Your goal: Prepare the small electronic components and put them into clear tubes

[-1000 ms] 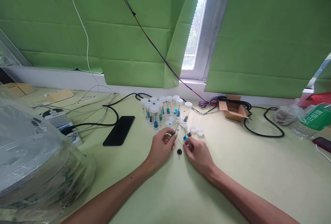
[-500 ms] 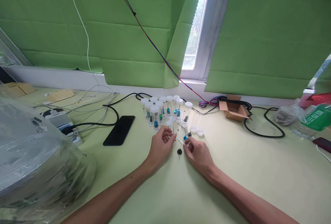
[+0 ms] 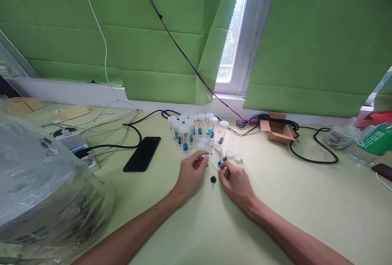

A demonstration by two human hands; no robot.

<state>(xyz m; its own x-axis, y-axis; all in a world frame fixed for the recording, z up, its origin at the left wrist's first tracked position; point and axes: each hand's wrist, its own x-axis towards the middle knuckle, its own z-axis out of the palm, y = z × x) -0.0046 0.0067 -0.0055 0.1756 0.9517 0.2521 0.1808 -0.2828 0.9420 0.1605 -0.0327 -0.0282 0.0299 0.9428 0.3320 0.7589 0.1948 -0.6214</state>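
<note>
My left hand [image 3: 190, 174] rests at the middle of the table with thumb and index finger pinched together. A bit of green shows at those fingertips, too small to name. My right hand [image 3: 237, 181] is closed on a thin, pale, pointed tool [image 3: 216, 167], its tip aimed toward my left fingertips. Just below, between both hands, lies a small round black part [image 3: 213, 179]. A blue part [image 3: 219, 162] and a dark part [image 3: 225, 159] sit by my right fingers. Beyond my left hand stand several clear white-capped tubes [image 3: 185, 140] with coloured parts inside.
An open tube [image 3: 233, 144] stands behind my right hand, with a loose white cap [image 3: 237, 157] beside it. A black phone [image 3: 142, 154] lies left, near a plastic-wrapped bulk [image 3: 52, 191]. Cables and a small open cardboard box [image 3: 277, 132] are at the back right.
My left fingers have shifted slightly, and a green bit now shows at their tips. The pointed tool's tip has moved a little to the right. The view has shifted slightly.
</note>
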